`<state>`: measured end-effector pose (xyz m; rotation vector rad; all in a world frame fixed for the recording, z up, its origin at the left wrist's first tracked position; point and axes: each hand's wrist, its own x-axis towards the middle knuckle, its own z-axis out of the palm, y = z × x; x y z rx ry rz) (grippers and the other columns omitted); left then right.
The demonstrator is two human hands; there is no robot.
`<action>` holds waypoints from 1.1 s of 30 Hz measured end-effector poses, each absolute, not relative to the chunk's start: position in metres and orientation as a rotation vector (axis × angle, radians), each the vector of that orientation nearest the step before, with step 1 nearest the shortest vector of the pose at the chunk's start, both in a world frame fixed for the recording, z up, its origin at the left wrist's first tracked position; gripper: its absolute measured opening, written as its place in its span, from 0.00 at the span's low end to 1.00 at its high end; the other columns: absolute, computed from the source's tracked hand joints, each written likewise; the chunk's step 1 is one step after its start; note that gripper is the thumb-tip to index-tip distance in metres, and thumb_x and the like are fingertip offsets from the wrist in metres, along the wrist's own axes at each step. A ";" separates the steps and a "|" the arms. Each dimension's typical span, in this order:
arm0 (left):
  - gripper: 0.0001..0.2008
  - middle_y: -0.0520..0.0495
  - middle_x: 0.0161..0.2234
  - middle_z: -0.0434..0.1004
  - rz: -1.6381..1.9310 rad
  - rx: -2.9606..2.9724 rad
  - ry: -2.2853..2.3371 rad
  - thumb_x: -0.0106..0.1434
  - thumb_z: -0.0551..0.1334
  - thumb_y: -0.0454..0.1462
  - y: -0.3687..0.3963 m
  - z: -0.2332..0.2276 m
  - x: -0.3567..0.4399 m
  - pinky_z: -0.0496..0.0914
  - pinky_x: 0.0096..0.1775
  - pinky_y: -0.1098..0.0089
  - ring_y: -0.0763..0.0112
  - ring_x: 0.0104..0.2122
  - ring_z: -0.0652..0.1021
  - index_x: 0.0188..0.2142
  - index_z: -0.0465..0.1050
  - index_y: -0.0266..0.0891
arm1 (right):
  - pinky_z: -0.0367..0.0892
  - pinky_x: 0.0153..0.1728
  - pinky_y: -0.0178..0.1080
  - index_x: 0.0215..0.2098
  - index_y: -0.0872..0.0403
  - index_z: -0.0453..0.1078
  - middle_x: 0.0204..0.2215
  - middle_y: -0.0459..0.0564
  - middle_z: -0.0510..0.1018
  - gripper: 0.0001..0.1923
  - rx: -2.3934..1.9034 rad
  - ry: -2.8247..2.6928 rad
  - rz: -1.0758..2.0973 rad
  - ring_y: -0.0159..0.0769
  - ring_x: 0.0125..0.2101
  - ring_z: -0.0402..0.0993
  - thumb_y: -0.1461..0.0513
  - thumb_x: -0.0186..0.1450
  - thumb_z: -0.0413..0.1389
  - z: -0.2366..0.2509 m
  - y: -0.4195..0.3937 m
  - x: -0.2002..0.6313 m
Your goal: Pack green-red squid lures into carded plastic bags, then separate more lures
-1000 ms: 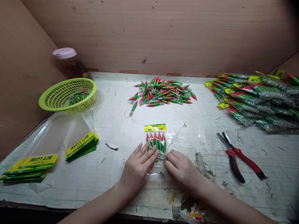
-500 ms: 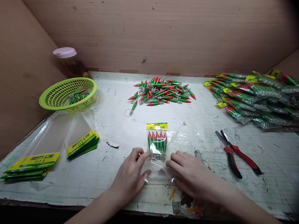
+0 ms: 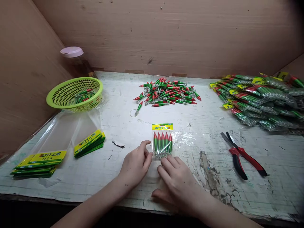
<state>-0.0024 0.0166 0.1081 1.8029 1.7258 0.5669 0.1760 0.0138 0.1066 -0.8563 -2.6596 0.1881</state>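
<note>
A clear packet of several red-and-green fishing lures (image 3: pixel 163 142) lies flat in front of me, its yellow BCT LURE header pointing away. The metal hook ends of the lures sit at the near edge. My left hand (image 3: pixel 136 161) is at the packet's left side, index finger stretched and thumb tip by the lower left corner, with a gap between them. The fingertips of my right hand (image 3: pixel 178 180) rest on the packet's near edge, its thumb spread apart towards me. The clear bottom flap of the bag is out of sight.
Loose lures (image 3: pixel 168 91) form a pile at the back. A green basket (image 3: pixel 51 98) with a few lures stands left, before a pink-lidded jar (image 3: pixel 72 52). Header-topped bags (image 3: pixel 38 163) lie at left, red-handled pliers (image 3: pixel 237 155) at right, and filled packets (image 3: pixel 261 101) are heaped back right.
The clear flap that stretched below the lures no longer shows. My right hand has moved left onto the near edge; my left index finger has straightened. The whole view has shifted slightly.
</note>
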 end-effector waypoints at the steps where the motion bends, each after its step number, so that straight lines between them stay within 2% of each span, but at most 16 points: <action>1: 0.15 0.51 0.27 0.69 0.544 1.712 1.708 0.66 0.53 0.38 0.018 0.109 -0.001 0.67 0.30 0.66 0.65 0.28 0.72 0.52 0.59 0.39 | 0.62 0.32 0.45 0.32 0.58 0.67 0.32 0.53 0.68 0.21 -0.865 -2.639 0.165 0.44 0.34 0.62 0.50 0.53 0.63 0.103 0.010 0.172; 6: 0.16 0.55 0.23 0.67 0.599 1.409 1.486 0.64 0.55 0.39 0.021 0.105 0.002 0.64 0.26 0.72 0.70 0.22 0.71 0.51 0.57 0.39 | 0.61 0.32 0.45 0.32 0.59 0.68 0.31 0.54 0.68 0.04 -0.858 -2.544 -0.062 0.43 0.32 0.61 0.66 0.61 0.52 0.095 0.005 0.164; 9: 0.17 0.56 0.25 0.67 0.665 1.343 1.414 0.64 0.55 0.38 0.018 0.103 0.002 0.64 0.25 0.73 0.71 0.22 0.71 0.51 0.55 0.40 | 0.60 0.30 0.43 0.29 0.59 0.67 0.30 0.55 0.68 0.09 -0.842 -2.532 -0.097 0.41 0.30 0.60 0.72 0.61 0.47 0.097 0.012 0.168; 12: 0.17 0.56 0.25 0.65 0.720 1.283 1.374 0.66 0.53 0.41 0.013 0.103 0.004 0.66 0.25 0.72 0.71 0.21 0.71 0.53 0.53 0.42 | 0.62 0.30 0.42 0.28 0.59 0.66 0.31 0.56 0.69 0.08 -0.855 -2.452 0.021 0.42 0.32 0.61 0.70 0.63 0.48 0.101 0.016 0.172; 16: 0.20 0.55 0.26 0.66 0.754 1.206 1.356 0.64 0.55 0.42 0.009 0.102 0.009 0.66 0.25 0.73 0.72 0.22 0.71 0.53 0.53 0.41 | 0.66 0.36 0.46 0.34 0.59 0.67 0.42 0.61 0.70 0.05 -0.968 -2.387 0.097 0.48 0.40 0.63 0.63 0.63 0.54 0.105 0.015 0.172; 19: 0.24 0.55 0.26 0.66 0.788 1.103 1.285 0.61 0.59 0.39 0.012 0.100 0.014 0.64 0.25 0.75 0.74 0.22 0.69 0.54 0.52 0.39 | 0.67 0.38 0.49 0.35 0.59 0.67 0.44 0.61 0.70 0.09 -1.049 -2.402 0.164 0.50 0.42 0.64 0.61 0.59 0.59 0.105 0.013 0.169; 22: 0.27 0.56 0.26 0.64 0.862 0.969 1.219 0.60 0.61 0.39 0.015 0.104 0.016 0.63 0.25 0.76 0.76 0.22 0.67 0.55 0.51 0.39 | 0.69 0.38 0.49 0.40 0.61 0.67 0.44 0.62 0.70 0.18 -1.046 -2.385 0.193 0.50 0.43 0.64 0.56 0.58 0.61 0.104 0.012 0.169; 24: 0.27 0.56 0.26 0.63 0.912 0.941 1.165 0.61 0.62 0.39 0.015 0.112 0.017 0.65 0.30 0.75 0.75 0.26 0.68 0.55 0.51 0.38 | 0.70 0.37 0.49 0.43 0.63 0.66 0.43 0.64 0.70 0.18 -1.027 -2.338 0.126 0.50 0.42 0.65 0.58 0.61 0.58 0.106 0.012 0.170; 27: 0.26 0.55 0.27 0.63 0.958 0.954 1.124 0.63 0.61 0.39 0.013 0.128 0.019 0.66 0.34 0.74 0.74 0.29 0.68 0.56 0.52 0.40 | 0.71 0.36 0.47 0.46 0.65 0.65 0.41 0.65 0.72 0.14 -0.988 -2.252 0.016 0.47 0.40 0.68 0.65 0.63 0.54 0.109 0.015 0.171; 31: 0.24 0.55 0.28 0.65 1.064 1.130 1.175 0.66 0.58 0.36 0.011 0.145 0.028 0.66 0.39 0.72 0.74 0.31 0.68 0.58 0.51 0.43 | 0.72 0.38 0.46 0.53 0.68 0.61 0.42 0.66 0.73 0.19 -0.954 -2.187 0.019 0.47 0.42 0.71 0.69 0.64 0.53 0.116 0.018 0.171; 33: 0.25 0.54 0.29 0.67 1.113 1.304 1.187 0.66 0.56 0.34 0.011 0.148 0.034 0.66 0.43 0.71 0.74 0.33 0.70 0.60 0.49 0.44 | 0.72 0.39 0.44 0.55 0.66 0.60 0.42 0.64 0.74 0.20 -0.968 -2.120 0.112 0.45 0.41 0.72 0.70 0.65 0.52 0.119 0.019 0.174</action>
